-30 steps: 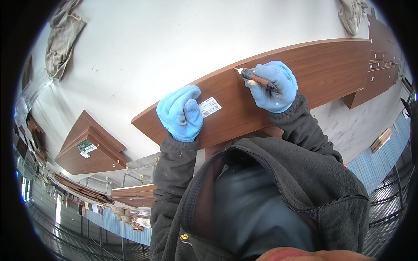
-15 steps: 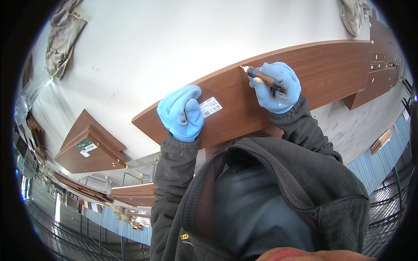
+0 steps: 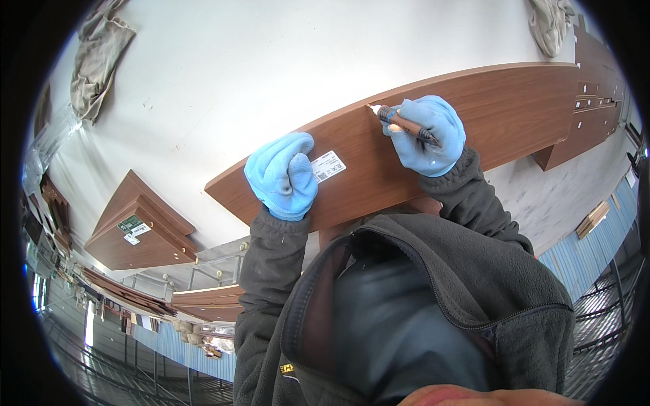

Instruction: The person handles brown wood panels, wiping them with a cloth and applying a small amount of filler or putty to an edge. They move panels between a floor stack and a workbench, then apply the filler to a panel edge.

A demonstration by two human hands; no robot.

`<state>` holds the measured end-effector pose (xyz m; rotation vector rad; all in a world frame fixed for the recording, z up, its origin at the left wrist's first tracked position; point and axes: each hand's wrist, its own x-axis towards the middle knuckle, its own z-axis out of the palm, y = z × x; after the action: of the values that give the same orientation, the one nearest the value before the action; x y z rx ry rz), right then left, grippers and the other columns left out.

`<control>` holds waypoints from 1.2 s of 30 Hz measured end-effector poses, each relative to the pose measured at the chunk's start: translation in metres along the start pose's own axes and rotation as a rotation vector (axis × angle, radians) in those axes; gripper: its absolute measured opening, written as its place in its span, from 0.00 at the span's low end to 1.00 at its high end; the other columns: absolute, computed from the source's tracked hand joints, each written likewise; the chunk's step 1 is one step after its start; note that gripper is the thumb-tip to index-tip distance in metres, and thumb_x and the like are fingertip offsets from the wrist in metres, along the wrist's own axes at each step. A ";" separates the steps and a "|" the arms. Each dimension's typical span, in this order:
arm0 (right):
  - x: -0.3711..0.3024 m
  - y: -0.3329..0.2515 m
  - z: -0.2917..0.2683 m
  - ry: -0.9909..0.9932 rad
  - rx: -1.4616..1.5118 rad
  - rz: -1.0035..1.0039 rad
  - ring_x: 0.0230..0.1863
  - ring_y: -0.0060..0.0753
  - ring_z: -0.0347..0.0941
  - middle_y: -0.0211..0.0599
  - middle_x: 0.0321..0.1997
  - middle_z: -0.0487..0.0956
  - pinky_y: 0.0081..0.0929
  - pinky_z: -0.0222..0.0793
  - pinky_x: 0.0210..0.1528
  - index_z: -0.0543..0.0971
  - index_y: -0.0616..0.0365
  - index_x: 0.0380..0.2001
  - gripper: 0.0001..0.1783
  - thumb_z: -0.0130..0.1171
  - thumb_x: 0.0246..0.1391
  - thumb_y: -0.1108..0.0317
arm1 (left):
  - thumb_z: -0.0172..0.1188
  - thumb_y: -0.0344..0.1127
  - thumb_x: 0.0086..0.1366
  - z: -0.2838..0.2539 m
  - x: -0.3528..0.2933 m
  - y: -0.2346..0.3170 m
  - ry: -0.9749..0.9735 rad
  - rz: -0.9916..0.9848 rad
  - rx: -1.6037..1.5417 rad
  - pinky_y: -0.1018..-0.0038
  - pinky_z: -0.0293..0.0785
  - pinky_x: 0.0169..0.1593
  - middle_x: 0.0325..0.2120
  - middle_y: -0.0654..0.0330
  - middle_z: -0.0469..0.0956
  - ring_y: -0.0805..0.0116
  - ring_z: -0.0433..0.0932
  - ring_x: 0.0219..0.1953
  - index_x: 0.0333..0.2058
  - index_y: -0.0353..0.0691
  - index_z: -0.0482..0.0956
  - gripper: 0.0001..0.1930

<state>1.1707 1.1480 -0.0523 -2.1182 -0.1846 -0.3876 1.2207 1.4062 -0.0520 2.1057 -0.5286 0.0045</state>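
A long brown wood-grain panel (image 3: 494, 101) with a curved far edge lies before me on a white surface. My left hand (image 3: 281, 177), in a pale blue glove, is closed at the panel's far edge, beside a white label (image 3: 328, 166); its fingertips are partly hidden. In my gloved right hand (image 3: 430, 135) is a brown marker pen (image 3: 406, 125), gripped between thumb and fingers. The pen's white tip points left and meets the panel close to its far edge, at a small dark mark.
Stacked brown wedge-shaped panels (image 3: 139, 227) stand at the left. Grey cloths lie at far left (image 3: 101, 61) and far right (image 3: 550, 27). More brown panels (image 3: 596, 101) extend on the right. Blue slatted flooring (image 3: 582, 264) shows at lower right.
My right hand has shifted slightly left with the marker pen, moving its tip along the panel's far edge. My left hand and the panel stay where they were.
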 end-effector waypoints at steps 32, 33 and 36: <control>0.007 -0.059 0.059 0.013 0.296 0.129 0.17 0.29 0.69 0.33 0.23 0.75 0.25 0.61 0.20 0.79 0.60 0.46 0.17 0.67 0.52 0.80 | 0.46 0.42 0.79 -0.042 -0.065 -0.010 0.317 -0.315 0.155 0.66 0.80 0.49 0.39 0.50 0.86 0.56 0.83 0.41 0.40 0.31 0.85 0.22; 0.009 -0.061 0.067 0.028 0.222 0.107 0.17 0.31 0.69 0.33 0.22 0.74 0.27 0.61 0.19 0.79 0.59 0.46 0.17 0.67 0.53 0.79 | 0.47 0.41 0.79 -0.040 -0.066 -0.012 0.333 -0.321 0.141 0.65 0.80 0.47 0.38 0.50 0.86 0.55 0.83 0.40 0.39 0.32 0.85 0.20; 0.010 -0.061 0.083 -0.003 0.296 0.201 0.16 0.30 0.71 0.32 0.22 0.75 0.28 0.63 0.18 0.79 0.60 0.47 0.17 0.68 0.52 0.80 | 0.48 0.40 0.78 -0.041 -0.067 -0.014 0.336 -0.317 0.105 0.65 0.80 0.47 0.38 0.50 0.86 0.55 0.83 0.40 0.39 0.32 0.85 0.19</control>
<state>1.1799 1.2504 -0.0429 -1.8250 -0.0278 -0.2224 1.1729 1.4700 -0.0540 2.2096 0.0082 0.2041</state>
